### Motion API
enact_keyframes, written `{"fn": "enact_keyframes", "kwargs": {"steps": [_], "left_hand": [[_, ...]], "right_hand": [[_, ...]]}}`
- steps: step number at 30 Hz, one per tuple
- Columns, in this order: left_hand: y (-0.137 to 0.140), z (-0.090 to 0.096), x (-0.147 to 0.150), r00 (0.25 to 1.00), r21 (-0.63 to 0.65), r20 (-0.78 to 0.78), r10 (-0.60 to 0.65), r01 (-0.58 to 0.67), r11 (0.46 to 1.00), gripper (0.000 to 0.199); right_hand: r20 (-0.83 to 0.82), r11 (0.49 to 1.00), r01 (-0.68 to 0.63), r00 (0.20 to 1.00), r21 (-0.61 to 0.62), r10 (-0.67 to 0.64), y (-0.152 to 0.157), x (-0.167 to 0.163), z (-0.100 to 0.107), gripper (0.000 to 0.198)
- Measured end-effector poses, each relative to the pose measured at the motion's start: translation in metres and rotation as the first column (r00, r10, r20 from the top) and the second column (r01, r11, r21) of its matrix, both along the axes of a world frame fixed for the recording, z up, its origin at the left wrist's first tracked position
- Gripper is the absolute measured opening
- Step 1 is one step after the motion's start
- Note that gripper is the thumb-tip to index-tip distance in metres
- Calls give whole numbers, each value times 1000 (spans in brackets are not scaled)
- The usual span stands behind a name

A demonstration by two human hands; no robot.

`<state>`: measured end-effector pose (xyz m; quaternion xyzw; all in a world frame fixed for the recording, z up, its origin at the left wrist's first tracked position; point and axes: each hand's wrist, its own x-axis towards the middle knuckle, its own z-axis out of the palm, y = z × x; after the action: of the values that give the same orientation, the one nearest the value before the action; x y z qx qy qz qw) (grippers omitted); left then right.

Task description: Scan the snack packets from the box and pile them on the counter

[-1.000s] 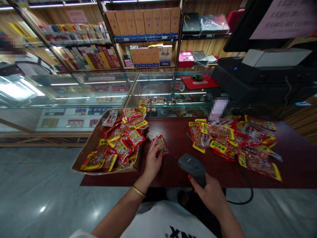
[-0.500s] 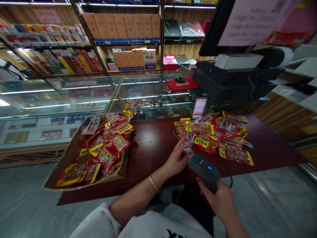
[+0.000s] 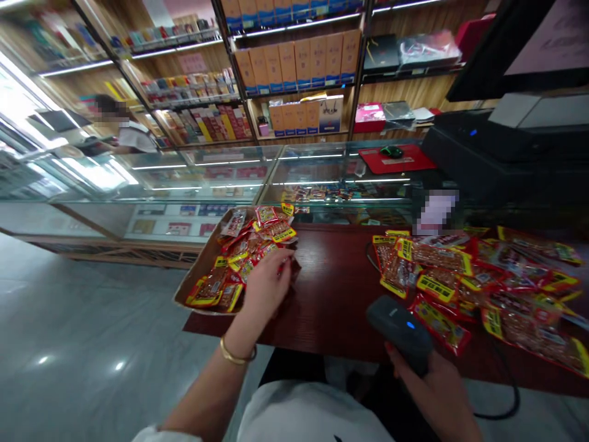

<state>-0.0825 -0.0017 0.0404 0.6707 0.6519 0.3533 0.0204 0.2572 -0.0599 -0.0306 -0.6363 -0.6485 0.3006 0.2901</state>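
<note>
I view the right hand [image 3: 444, 387] closed around the barcode scanner [image 3: 400, 331], its blue indicator lit. The left hand [image 3: 267, 283] is at the right side of the box [image 3: 199, 264] of snack packets [image 3: 211, 285], fingers curled; I cannot tell their contents. A packet pile [image 3: 444, 270] lies on the table [image 3: 331, 294], right.

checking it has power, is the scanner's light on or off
On: a small blue light glows on top of the scanner, which the right hand holds.
</note>
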Motion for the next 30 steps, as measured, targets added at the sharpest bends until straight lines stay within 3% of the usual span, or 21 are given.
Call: {"fn": "enact_keyframes", "kwargs": {"steps": [1, 3, 5, 7, 9, 12, 17, 20, 22, 25, 28, 30], "left_hand": [[-3, 2, -27, 994, -38, -82, 72, -76, 996, 29], [-6, 2, -69, 972, -116, -210, 102, -128, 985, 33], [-5, -1, -93, 961, -166, -275, 23, -71, 984, 42], [-1, -4, -98, 952, -181, -293, -92, 39, 983, 55], [6, -6, -91, 939, -185, -289, -185, 135, 973, 65], [17, -8, -80, 942, -186, -259, -212, 166, 968, 63], [13, -1, -72, 970, -92, -236, -65, 45, 995, 35], [-3, 10, -51, 992, 90, -67, 105, -99, 991, 30], [-13, 12, -25, 983, 126, 151, 106, -126, 984, 30], [-21, 0, 22, 898, 63, 437, -44, 19, 998, 30], [-16, -31, 61, 804, 42, 545, -239, 258, 965, 31], [-8, -56, 76, 756, 21, 596, -271, 323, 946, 33]], "right_hand": [[-13, 1000, -27, 1000, 6, 27, 3, -5, 2, 33], [-40, 998, -51, 998, 38, 52, 7, -14, 4, 30], [-56, 996, -70, 996, 63, 74, 9, -21, 4, 30], [-56, 993, -95, 994, 68, 99, 10, -26, 2, 30], [-43, 992, -109, 993, 57, 111, 10, -28, 1, 31], [-33, 993, -106, 994, 50, 108, 9, -27, 1, 32], [-51, 995, -88, 995, 54, 91, 6, -20, 2, 28], [-35, 999, -8, 999, 52, 10, 4, -15, 0, 29], [-38, 999, 25, 999, 49, -23, 4, -12, 1, 33], [-53, 999, 25, 998, 32, -23, 4, -8, 3, 36], [-41, 998, 53, 998, 46, -51, 3, -6, 6, 36], [-38, 996, 66, 997, 63, -63, 2, -5, 6, 37]]}}
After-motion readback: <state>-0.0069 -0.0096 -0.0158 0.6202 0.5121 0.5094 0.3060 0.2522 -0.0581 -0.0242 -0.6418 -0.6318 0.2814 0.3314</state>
